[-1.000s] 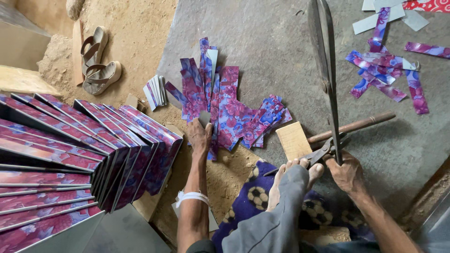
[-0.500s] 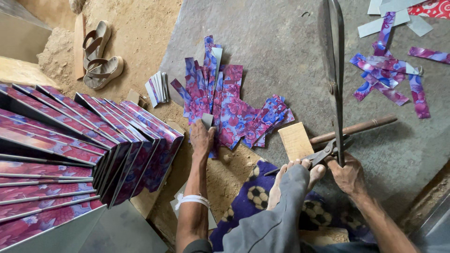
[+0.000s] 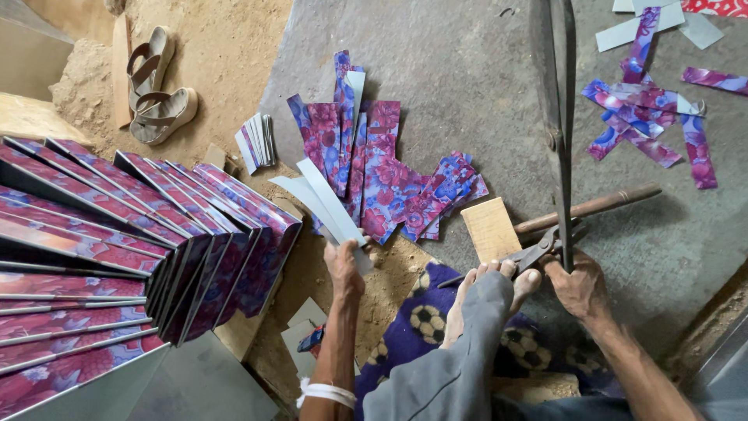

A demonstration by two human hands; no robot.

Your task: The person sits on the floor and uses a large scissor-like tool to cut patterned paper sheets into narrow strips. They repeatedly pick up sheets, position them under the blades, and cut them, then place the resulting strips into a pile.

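The left hand [image 3: 345, 265] is clenched on the near ends of a few pale grey strips [image 3: 327, 204], which fan up and away from it towards the far side; their plain backs face the camera, so any pattern on them cannot be seen. The right hand [image 3: 578, 287] is closed around the lower handle of the tall metal shears [image 3: 559, 132], whose long blades run straight up and are cut off by the top edge. Where the blades meet near the hand is dark and hard to make out. Between the two hands a bare foot [image 3: 499, 282] rests, toes pointing at a small wooden block [image 3: 491, 228], with a grey trouser leg covering the rest.

Just beyond the held strips lies a pile of flowered strips [image 3: 382, 175], purple, blue and red, spread on the grey stone floor [image 3: 452, 70]. A wooden stick [image 3: 592, 206] lies behind the shears, partly hidden by them. Farther right, well apart from both hands, loose flowered offcuts [image 3: 647, 117] are scattered, some running off the top edge.

To the left, a fanned stack of large flowered sheets [image 3: 117, 234] stands on edge and is cut off at the left border. Beyond it, a small bundle of short strips [image 3: 257, 140] stands on the sandy ground, and a pair of sandals [image 3: 156, 86] lies farther off. A ball-patterned cloth [image 3: 421, 327] lies under the leg.
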